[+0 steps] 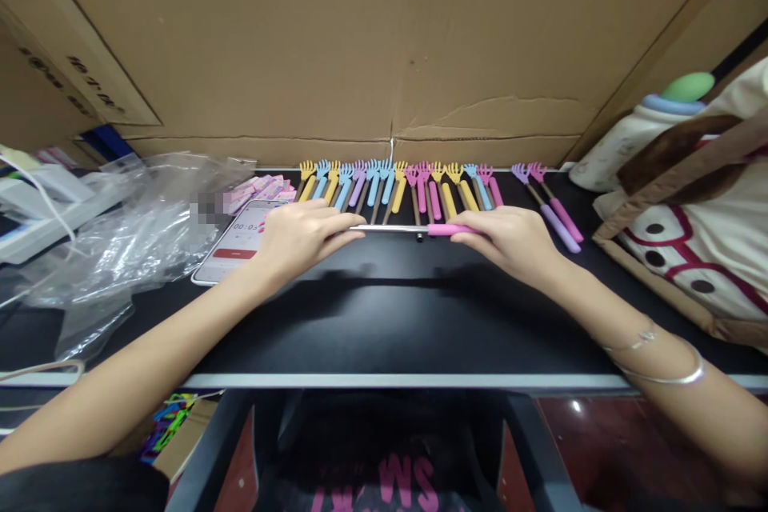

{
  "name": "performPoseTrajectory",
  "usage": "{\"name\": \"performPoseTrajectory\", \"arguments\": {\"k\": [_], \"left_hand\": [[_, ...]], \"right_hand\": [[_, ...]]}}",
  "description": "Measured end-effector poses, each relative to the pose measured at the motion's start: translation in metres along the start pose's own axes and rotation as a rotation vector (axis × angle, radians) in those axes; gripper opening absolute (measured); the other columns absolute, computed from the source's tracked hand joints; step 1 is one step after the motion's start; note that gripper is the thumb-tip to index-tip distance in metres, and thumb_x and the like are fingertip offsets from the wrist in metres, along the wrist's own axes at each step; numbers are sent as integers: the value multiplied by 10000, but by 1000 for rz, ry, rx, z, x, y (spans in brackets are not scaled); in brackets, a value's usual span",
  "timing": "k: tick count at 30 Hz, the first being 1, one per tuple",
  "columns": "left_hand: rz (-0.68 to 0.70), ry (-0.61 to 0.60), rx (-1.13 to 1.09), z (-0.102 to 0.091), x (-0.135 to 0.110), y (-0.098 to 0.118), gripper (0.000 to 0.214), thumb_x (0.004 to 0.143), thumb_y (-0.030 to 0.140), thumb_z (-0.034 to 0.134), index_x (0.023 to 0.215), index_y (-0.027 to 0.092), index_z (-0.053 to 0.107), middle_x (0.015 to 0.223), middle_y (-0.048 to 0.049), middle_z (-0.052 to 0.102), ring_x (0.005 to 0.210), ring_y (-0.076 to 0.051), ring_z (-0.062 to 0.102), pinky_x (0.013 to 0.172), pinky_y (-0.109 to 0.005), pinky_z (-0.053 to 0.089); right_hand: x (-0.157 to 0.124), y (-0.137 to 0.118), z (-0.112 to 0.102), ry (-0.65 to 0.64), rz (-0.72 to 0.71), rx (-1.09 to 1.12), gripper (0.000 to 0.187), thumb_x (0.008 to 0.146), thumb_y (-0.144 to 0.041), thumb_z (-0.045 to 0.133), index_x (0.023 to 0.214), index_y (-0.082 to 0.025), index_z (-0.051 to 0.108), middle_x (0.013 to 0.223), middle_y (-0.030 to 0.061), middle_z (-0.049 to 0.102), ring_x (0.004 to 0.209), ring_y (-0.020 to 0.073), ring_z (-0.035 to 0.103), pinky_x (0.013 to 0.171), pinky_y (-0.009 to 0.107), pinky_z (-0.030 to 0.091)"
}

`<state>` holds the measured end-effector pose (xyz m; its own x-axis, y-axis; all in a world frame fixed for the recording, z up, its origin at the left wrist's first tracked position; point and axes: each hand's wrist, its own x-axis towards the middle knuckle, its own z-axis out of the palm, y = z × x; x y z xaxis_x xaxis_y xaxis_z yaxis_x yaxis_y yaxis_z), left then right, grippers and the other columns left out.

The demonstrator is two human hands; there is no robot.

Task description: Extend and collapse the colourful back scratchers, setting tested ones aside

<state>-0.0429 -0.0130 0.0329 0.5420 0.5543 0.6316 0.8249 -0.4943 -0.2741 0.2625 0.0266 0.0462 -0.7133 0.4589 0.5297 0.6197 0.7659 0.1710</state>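
Observation:
A pink-handled telescopic back scratcher is held level above the black table, its metal rod showing between my hands. My left hand is closed round the head end, and a bit of pink claw pokes out beside it over the phone. My right hand grips the pink handle. Behind my hands lies a row of several back scratchers in yellow, blue, purple and pink, claws toward the cardboard. Two more, a purple back scratcher and a pink back scratcher, rest to the right of my right hand.
On the left are a phone showing a timer, pink packets, a clear plastic bag and a white power strip. A cloth bag and a bottle stand at right. Cardboard walls the back.

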Motion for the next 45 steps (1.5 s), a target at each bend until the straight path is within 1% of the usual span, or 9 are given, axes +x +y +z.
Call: {"name": "performPoseTrajectory", "arguments": {"k": [4,7,11,15,21,30,36,41,45], "left_hand": [[13,23,13,-1,0,2,286,935,421,486,919,255,718,724,23,722,656,-135,631,505,-264,331],[1,-12,-4,1,0,3,324,948,428,449,916,250,718,742,8,727,668,-140,648,505,-259,333],[-48,-155,-83,2,-2,5,380,967,447,377,969,247,701,845,-12,742,723,-161,673,543,-247,364],[-126,-306,-160,0,-1,7,391,968,468,347,1015,259,675,865,-4,742,713,-171,676,529,-243,344],[-194,-442,-265,-2,3,9,345,962,464,368,1015,273,650,835,15,729,708,-168,656,568,-227,354],[-196,-480,-346,-2,4,7,361,966,460,339,981,248,630,847,9,713,745,-169,647,612,-228,376],[-171,-421,-373,1,3,7,356,968,450,354,976,229,633,958,-2,695,835,-161,639,640,-222,390],[-163,-365,-275,1,3,10,326,961,407,380,991,234,655,949,-2,694,780,-141,638,567,-225,364],[-150,-361,-209,2,1,16,287,945,402,422,993,260,666,930,12,702,738,-135,642,522,-230,333]], "right_hand": [[-1,1,1,-12,0,6,419,961,-483,363,932,-237,701,688,-6,709,564,118,600,568,238,365],[-2,1,3,-44,27,25,403,953,-486,389,927,-233,701,716,-7,719,582,114,615,538,232,356],[-2,1,4,-45,32,49,347,938,-465,443,919,-231,699,740,-15,727,589,106,625,516,226,355],[-3,2,5,-38,19,51,323,932,-449,466,922,-224,697,780,-1,732,659,122,651,554,230,387],[-4,3,4,-8,4,36,323,925,-438,487,942,-206,710,803,31,725,724,136,660,588,232,404],[-1,-1,0,19,-22,-21,330,926,-440,483,923,-209,719,716,20,693,640,117,612,554,228,377],[-1,1,-1,25,-17,-35,329,928,-435,479,923,-208,717,704,23,679,580,111,559,536,239,356],[0,0,4,-50,10,14,298,921,-417,489,941,-205,697,730,40,670,640,140,568,605,255,375],[1,-6,12,-114,-13,96,250,923,-374,487,977,-201,659,797,42,693,699,152,601,655,263,386]]}}
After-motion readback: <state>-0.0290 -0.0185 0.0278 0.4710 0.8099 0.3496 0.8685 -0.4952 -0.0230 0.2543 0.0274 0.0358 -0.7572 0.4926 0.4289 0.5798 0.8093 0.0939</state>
